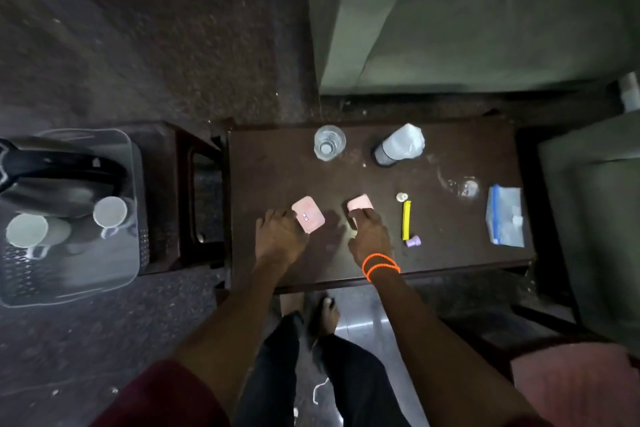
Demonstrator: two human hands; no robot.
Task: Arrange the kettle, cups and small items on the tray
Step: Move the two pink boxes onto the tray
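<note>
The left hand (pixel 278 236) rests its fingers (pixel 294 217) on the near edge of a flat pink rectangular packet (pixel 308 218), not closed around it. The right hand (pixel 369 236), an orange band (pixel 381 265) at its wrist, pinches a second pink packet (pixel 360 203) with its fingers (pixel 360 217). Both packets lie on the dark wooden worktop (pixel 277 166), with a yellow tube (pixel 406 220) just to the right. Well to the left, the clear plastic tray (pixel 131 156) holds the black kettle (pixel 55 180) and two cups (pixel 110 211).

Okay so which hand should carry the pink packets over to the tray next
Left, probably. The left hand already touches one pink packet and is nearer the clear tray at far left. The right hand, on the other packet, would have to cross over.
</note>
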